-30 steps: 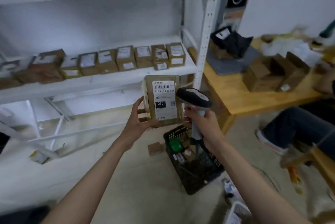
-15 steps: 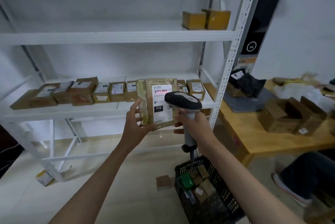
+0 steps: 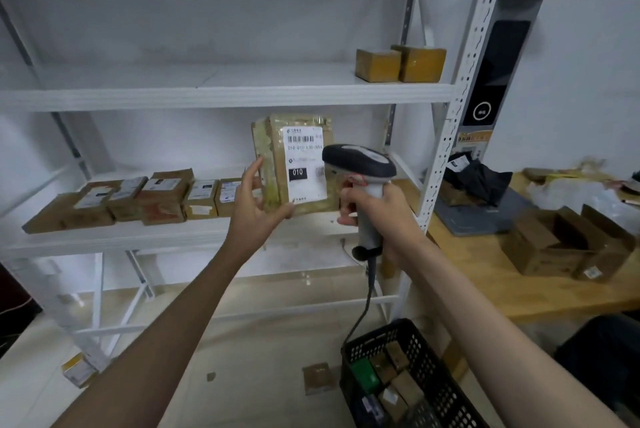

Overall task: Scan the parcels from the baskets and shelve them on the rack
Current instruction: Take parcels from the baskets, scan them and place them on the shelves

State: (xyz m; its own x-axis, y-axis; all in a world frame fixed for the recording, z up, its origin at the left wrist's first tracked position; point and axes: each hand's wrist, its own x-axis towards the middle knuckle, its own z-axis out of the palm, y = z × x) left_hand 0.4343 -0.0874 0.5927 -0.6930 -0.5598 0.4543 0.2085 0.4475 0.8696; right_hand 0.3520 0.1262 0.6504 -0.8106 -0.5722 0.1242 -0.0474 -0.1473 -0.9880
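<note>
Your left hand (image 3: 254, 209) held the labelled parcel (image 3: 294, 164) up before the middle shelf (image 3: 138, 237), right hand (image 3: 384, 216) gripped the barcode scanner (image 3: 360, 164) – approx. seven pkgs shelved, more left in the black basket (image 3: 446, 393).

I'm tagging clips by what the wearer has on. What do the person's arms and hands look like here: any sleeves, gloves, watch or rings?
Both forearms are bare up to the frame's lower edge, so no sleeve shows. The left hand and the right hand wear no gloves. No watch, band or ring shows on either wrist or on the visible fingers. The nails look short and plain.
</note>
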